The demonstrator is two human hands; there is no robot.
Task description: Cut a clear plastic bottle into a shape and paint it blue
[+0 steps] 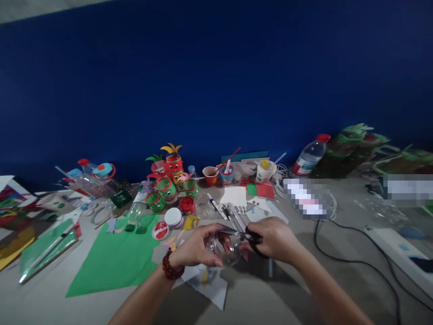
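Note:
My left hand (198, 248) is closed round a clear plastic bottle piece (230, 253), which looks like a cut-off end with a round opening. A beaded bracelet (171, 264) circles the left wrist. In my right hand (275, 237) is a pair of black-handled scissors (253, 239). Their blades reach left to the rim of the bottle piece; whether they are parted I cannot tell. Beneath the hands lies a white paper scrap (214, 289) with a yellow mark. Pens (214, 205) lie just beyond the hands.
Green paper (118, 257) spreads at the left, near a white-lidded jar (173, 218). Behind stand decorated cups (165, 187), a paint cup (211, 176) with a brush and a red-capped bottle (310, 155). A black cable (352, 261) and a white power strip (399, 253) lie right.

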